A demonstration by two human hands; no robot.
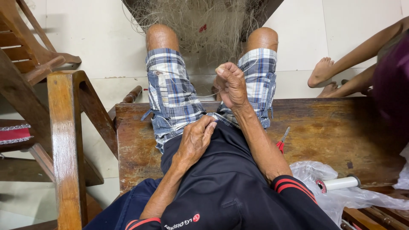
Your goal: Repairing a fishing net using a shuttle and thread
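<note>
The right hand (230, 85) is raised between the knees with its fingers (225, 71) clenched into a tight fist around a thin pale line (204, 94), which runs from under the curled fingers back toward the lap. Just beyond those knuckles, the fishing net (200, 21) hangs in a pale tangled mass between the 2 bare knees, with a small red mark showing in it. The left hand (195, 140) rests lower, on the edge of the dark shirt (221, 183) where it meets the plaid shorts (170, 93); its fingertips (209, 125) are bent down and pinched against the cloth, and whether they also nip the line there cannot be told. Behind and to the right of the right forearm, a pair of red-handled snips (281, 142) lies on the worn wooden bench (336, 132), well apart from the fingers. Farther back on that side, a white spool (338, 183) lies on a crumpled clear plastic bag (315, 174). To the left of the left hand stands a wooden chair (64, 140), its armrest near the bench's end. Off to the right of the fist, another person's bare feet (321, 72) rest on the pale tiled floor (98, 38).
</note>
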